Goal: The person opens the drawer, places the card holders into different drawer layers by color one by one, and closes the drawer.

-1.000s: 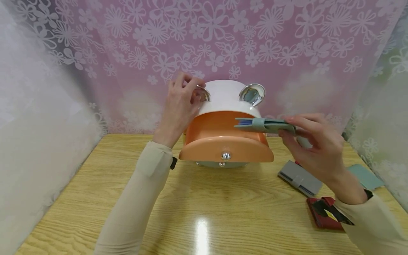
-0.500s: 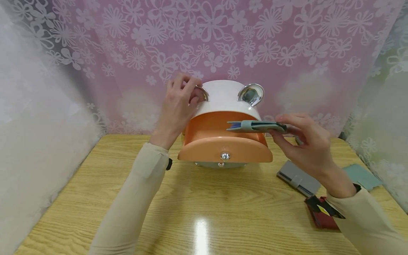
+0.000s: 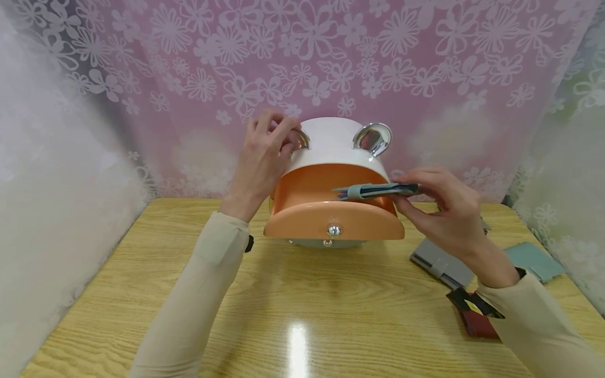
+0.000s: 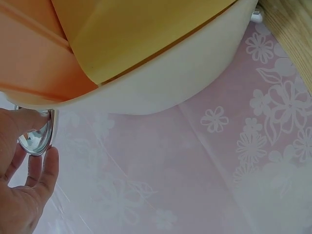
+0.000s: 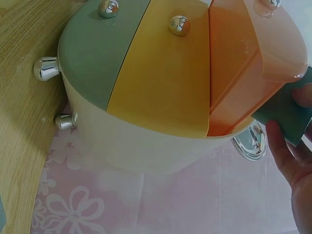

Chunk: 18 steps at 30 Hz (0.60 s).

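A small white drawer cabinet (image 3: 331, 140) with chrome ears stands at the back of the table. Its top orange drawer (image 3: 302, 221) is pulled out. My left hand (image 3: 264, 152) holds the left chrome ear (image 4: 36, 142) between thumb and fingers. A pale teal wallet (image 3: 371, 191) with a strap is pinched at its right end by my right hand (image 3: 446, 215). The wallet lies nearly level, its free end over the drawer opening; whether it touches the drawer, I cannot tell. In the right wrist view, the drawer front hides part of the wallet (image 5: 287, 112).
On the table's right side lie a grey wallet (image 3: 441, 265), a red wallet (image 3: 479, 324) partly under the right sleeve, and a flat teal piece (image 3: 536, 261). Below the orange drawer are a yellow drawer (image 5: 161, 83) and a green drawer (image 5: 95, 63), both pushed in.
My right hand has carried the wallet left and slightly down, over the orange drawer, with its free end now tipped a little lower. My left hand stays on the ear.
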{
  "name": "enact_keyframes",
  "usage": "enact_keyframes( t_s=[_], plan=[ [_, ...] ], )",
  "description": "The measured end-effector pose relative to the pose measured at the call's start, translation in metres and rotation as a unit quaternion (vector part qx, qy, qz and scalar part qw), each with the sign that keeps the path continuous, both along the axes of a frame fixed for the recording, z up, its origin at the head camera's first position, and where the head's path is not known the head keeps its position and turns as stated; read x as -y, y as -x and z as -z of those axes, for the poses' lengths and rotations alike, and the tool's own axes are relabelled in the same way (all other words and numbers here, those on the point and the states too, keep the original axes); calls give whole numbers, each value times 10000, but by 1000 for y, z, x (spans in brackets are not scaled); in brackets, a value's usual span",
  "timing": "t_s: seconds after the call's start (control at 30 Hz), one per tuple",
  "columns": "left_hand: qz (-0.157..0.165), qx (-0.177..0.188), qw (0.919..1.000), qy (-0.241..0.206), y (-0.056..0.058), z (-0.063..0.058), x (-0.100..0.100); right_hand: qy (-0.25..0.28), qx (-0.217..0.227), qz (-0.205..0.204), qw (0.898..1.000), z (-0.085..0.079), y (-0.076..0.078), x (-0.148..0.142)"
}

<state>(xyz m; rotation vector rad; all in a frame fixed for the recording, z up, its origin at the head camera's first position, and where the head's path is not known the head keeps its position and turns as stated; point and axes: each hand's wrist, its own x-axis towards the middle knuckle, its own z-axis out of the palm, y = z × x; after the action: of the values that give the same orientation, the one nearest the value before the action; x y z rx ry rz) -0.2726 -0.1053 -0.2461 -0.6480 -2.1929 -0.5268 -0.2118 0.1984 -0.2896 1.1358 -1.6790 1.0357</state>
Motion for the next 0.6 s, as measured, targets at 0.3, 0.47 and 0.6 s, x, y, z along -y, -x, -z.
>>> enact_keyframes(
  t_s=[0.3,0.47,0.6],
  plan=[
    [-5,-35,9999,101,1,-2,0,-110,-263,461,9985,-1,0,3],
    [-26,-14,9998,195,0,-2,0,-137,-408,518,9977,-1,0,5],
    [-57,19,9996,273,0,-2,1,-230,-484,575,9969,-1,1,4]
  ],
)
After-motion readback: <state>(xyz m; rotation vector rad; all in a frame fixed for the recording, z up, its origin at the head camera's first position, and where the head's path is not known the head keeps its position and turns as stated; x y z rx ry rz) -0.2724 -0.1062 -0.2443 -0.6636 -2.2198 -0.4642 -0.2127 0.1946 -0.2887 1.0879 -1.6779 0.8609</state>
